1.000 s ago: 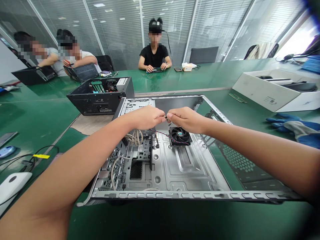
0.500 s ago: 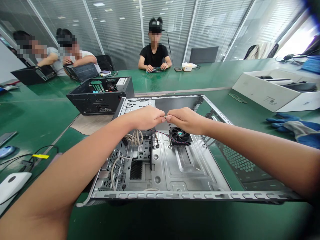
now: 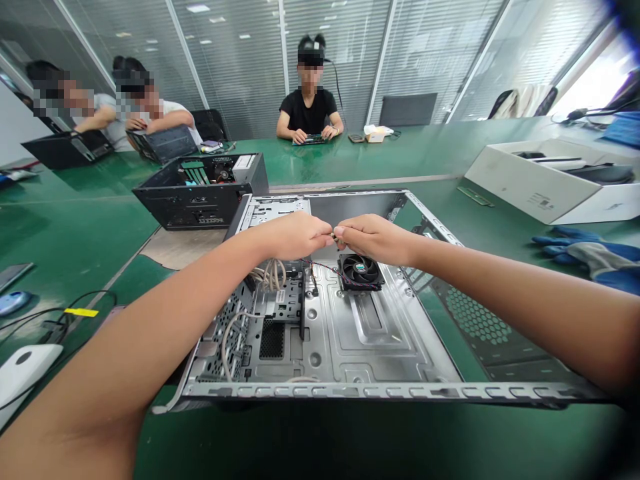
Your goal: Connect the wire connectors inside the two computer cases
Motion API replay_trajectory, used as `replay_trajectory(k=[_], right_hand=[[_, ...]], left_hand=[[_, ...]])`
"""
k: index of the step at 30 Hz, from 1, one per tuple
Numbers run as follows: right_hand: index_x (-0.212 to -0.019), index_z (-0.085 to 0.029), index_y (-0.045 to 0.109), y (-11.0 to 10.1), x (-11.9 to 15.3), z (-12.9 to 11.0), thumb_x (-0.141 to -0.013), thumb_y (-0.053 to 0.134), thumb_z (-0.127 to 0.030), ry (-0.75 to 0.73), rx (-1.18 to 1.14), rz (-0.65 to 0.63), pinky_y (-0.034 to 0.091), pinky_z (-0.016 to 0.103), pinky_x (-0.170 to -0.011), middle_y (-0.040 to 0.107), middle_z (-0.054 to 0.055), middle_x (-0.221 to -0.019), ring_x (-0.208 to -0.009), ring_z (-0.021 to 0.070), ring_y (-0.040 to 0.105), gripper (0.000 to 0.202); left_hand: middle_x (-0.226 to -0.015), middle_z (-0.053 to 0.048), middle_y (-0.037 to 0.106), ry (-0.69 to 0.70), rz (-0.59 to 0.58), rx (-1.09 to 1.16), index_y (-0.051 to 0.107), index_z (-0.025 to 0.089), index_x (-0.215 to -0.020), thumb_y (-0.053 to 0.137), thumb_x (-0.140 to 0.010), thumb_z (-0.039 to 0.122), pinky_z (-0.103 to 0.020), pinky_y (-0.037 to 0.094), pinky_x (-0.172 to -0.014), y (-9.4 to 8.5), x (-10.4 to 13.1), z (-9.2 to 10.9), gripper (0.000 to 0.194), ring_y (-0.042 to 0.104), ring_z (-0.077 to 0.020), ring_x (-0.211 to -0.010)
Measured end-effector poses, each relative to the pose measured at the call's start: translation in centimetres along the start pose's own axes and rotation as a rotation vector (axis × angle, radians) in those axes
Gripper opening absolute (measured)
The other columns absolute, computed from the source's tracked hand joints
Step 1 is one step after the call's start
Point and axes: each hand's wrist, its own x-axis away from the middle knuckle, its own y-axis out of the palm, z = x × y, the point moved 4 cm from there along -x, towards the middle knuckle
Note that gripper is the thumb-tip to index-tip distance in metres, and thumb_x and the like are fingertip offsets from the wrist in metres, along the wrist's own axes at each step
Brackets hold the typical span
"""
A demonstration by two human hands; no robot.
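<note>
An open metal computer case [image 3: 345, 393] lies on its side in front of me. Above its far half my left hand [image 3: 295, 235] and my right hand [image 3: 377, 239] meet, fingertips pinched close together. Something small, pale and dark, shows between the fingertips, too small to name; it may be a cable end. Below my right hand a black cooling fan [image 3: 360, 270] sits on the case floor, with a thin dark wire running left. Under my left hand hangs a bundle of beige cables [image 3: 273, 275] by a black metal drive bracket [image 3: 290, 300].
A second, black computer case [image 3: 195, 203] stands behind left. On the right are a white box [image 3: 540, 193] with items inside, blue-grey gloves [image 3: 595, 257] and a green memory stick [image 3: 475, 196]. A computer mouse [image 3: 15, 303] and cables lie left. Three people sit across the green table [image 3: 415, 160].
My right hand has shifted very slightly right, and a little more of the small thing shows between the fingertips. My left hand has hardly moved.
</note>
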Motion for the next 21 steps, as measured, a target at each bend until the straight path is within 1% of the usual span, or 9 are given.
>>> replay_trajectory(k=[4,8,10,17,21], right_hand=[[-0.072,-0.021,0.053,0.0,-0.03,0.07,-0.095,0.034,-0.045,-0.004,0.018,0.009,0.032,0.031,-0.062,0.045,-0.001,-0.06,-0.061,0.0153,0.042,0.038],[-0.077,-0.02,0.056,-0.05,-0.08,0.06,-0.095,0.034,-0.045,-0.03,0.078,0.023,0.034,0.032,-0.066,0.053,0.002,-0.068,-0.067,0.0164,0.046,0.038],[-0.078,-0.02,0.056,-0.05,-0.1,0.06,-0.095,0.034,-0.046,-0.045,0.109,0.025,0.034,0.032,-0.067,0.054,0.002,-0.071,-0.068,0.0164,0.047,0.038],[-0.076,-0.021,0.051,0.1,-0.08,0.18,-0.096,0.034,-0.046,-0.068,0.226,0.021,0.031,0.03,-0.062,0.045,-0.002,-0.062,-0.06,0.0145,0.04,0.036],[-0.077,-0.021,0.05,0.18,-0.06,0.28,-0.096,0.034,-0.047,-0.062,0.256,0.022,0.03,0.03,-0.06,0.044,-0.003,-0.061,-0.059,0.0143,0.039,0.036]], left_hand=[[-0.083,-0.007,0.068,0.003,0.011,-0.007,0.063,0.017,-0.092,0.032,-0.096,0.036,-0.03,0.036,-0.066,0.0,-0.09,-0.07,0.037,0.056,-0.0173,-0.073],[-0.08,-0.008,0.066,-0.008,0.007,0.003,0.061,0.017,-0.088,0.031,-0.096,0.037,-0.03,0.035,-0.065,0.03,-0.12,-0.12,0.037,0.054,-0.017,-0.07],[-0.079,-0.008,0.065,-0.014,0.001,0.019,0.06,0.016,-0.087,0.031,-0.096,0.037,-0.031,0.035,-0.065,0.06,-0.1,-0.11,0.037,0.054,-0.017,-0.069],[-0.08,-0.008,0.064,-0.013,-0.01,0.052,0.058,0.017,-0.086,0.03,-0.098,0.039,-0.03,0.034,-0.064,0.28,-0.1,-0.47,0.037,0.052,-0.017,-0.069],[-0.08,-0.007,0.064,-0.007,0.0,0.058,0.057,0.018,-0.084,0.031,-0.098,0.041,-0.03,0.034,-0.062,0.32,-0.1,-0.63,0.037,0.051,-0.0163,-0.067]])
